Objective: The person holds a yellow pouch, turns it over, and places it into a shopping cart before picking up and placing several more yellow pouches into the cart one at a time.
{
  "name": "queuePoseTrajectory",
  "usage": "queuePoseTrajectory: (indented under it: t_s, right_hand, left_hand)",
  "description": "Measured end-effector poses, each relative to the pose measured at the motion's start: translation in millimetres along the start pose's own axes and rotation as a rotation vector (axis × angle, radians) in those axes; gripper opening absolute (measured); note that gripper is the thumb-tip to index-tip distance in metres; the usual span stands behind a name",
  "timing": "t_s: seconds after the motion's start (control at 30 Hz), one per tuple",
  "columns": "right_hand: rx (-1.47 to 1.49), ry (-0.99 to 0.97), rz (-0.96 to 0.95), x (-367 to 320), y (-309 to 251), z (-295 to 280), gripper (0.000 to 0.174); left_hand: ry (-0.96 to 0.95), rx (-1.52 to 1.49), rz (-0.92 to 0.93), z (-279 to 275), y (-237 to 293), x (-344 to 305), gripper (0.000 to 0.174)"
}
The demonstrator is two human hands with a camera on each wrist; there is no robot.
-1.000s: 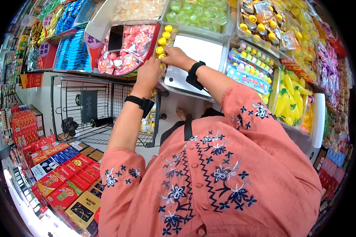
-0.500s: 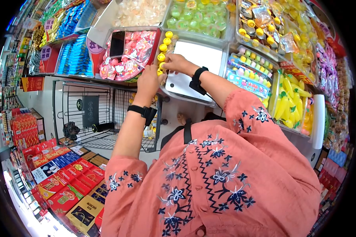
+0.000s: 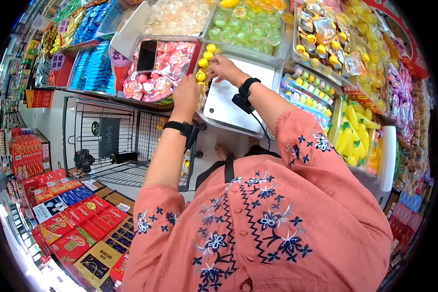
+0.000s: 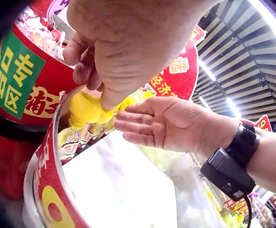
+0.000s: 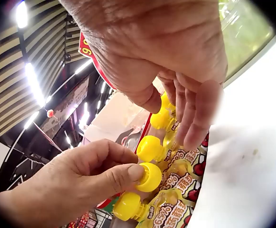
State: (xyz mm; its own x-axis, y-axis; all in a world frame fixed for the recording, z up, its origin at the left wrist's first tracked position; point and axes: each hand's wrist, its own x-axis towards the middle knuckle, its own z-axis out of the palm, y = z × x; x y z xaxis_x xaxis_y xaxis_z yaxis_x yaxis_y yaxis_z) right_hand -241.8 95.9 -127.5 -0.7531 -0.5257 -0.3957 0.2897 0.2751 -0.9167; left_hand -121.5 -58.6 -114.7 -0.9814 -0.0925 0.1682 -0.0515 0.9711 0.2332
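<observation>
A row of yellow-capped jelly pouches (image 3: 204, 58) lines the left side of a white tray (image 3: 233, 102) on the shelf. My left hand (image 3: 195, 82) pinches one yellow cap (image 5: 149, 176) between thumb and forefinger; the same cap (image 4: 85, 109) shows in the left wrist view. My right hand (image 3: 214, 62) reaches in from the right, its fingers (image 4: 128, 126) fairly straight and close to the pouches beside that cap. In the right wrist view its fingertips (image 5: 195, 128) hang over further caps (image 5: 152, 148). Whether it holds a pouch is hidden.
A red tub of pink sweets (image 3: 155, 68) with a phone (image 3: 146, 55) on it stands left of the tray. Bins of green jellies (image 3: 243, 27) and other snacks (image 3: 326, 39) crowd behind and right. A wire cart (image 3: 126, 141) stands below the shelf.
Both hands have moved up along the row of yellow caps, farther into the tray. The left hand keeps its pinch on a cap.
</observation>
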Motion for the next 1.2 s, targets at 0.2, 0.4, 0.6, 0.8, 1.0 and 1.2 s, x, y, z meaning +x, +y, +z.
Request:
queuePoseTrajectory:
  t_s: [0.2,0.4,0.6,0.8,1.0,1.2]
  right_hand:
    - [-0.059,-0.044,-0.003,7,2,-4,0.061]
    - [-0.036,-0.065,0.007,-14,-7,-6,0.065]
    - [-0.011,-0.130,-0.006,-57,-13,-8,0.057]
    - [-0.039,-0.305,0.001,-132,-44,32,0.042]
    - [-0.052,-0.412,0.099,-138,-10,67,0.034]
    - [-0.083,-0.467,0.224,-143,-4,102,0.034]
  left_hand:
    - [-0.043,-0.008,-0.053,-3,2,-4,0.031]
    - [0.038,-0.202,-0.098,-15,-3,-19,0.030]
    - [0.169,-0.446,-0.387,-33,-74,-87,0.035]
    - [0.156,-0.583,-0.902,-22,-183,-214,0.043]
    - [-0.003,-0.626,-1.120,7,-206,-297,0.044]
    - [-0.015,-0.602,-1.222,117,-247,-362,0.043]
